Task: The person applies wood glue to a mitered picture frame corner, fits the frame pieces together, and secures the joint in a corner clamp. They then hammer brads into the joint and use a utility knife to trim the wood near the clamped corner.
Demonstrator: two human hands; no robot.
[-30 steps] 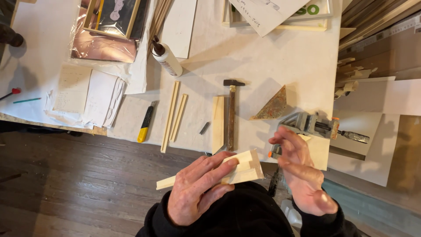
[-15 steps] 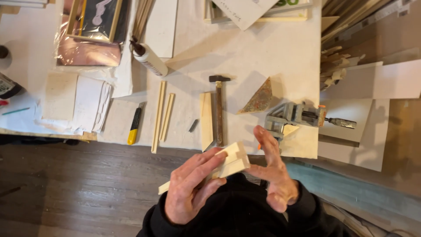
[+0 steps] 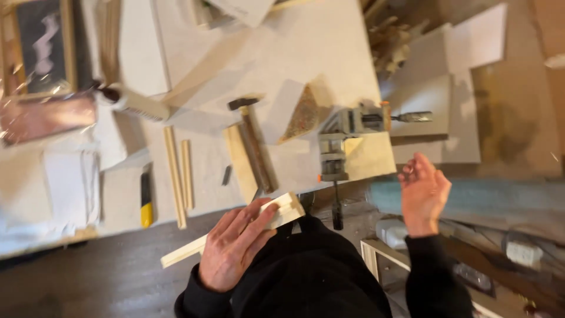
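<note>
The bench point(image 3: 306, 53) is being used as a spread-out work surface, its top covered in pale sheets so that tools and stock are lying within easy reach. A corner clamp point(image 3: 347, 138) is being kept at the bench's near edge, on a pale board point(image 3: 374, 156), probably so joints can be fixed close to the body. A hammer point(image 3: 256, 144) is lying beside a flat wood block point(image 3: 238, 159), and two thin sticks point(image 3: 179, 174) are resting side by side to their left, next to a yellow knife point(image 3: 145, 206).

A moulding strip point(image 3: 235, 232) is being gripped by the left hand point(image 3: 232, 250), the fingers wrapped over its top near the profiled end, off the bench and just in front of the body; this seems to be steadying it for handling. The right hand point(image 3: 424, 194) is being held open and empty, fingers loosely spread, just right of the clamp and touching nothing.
</note>
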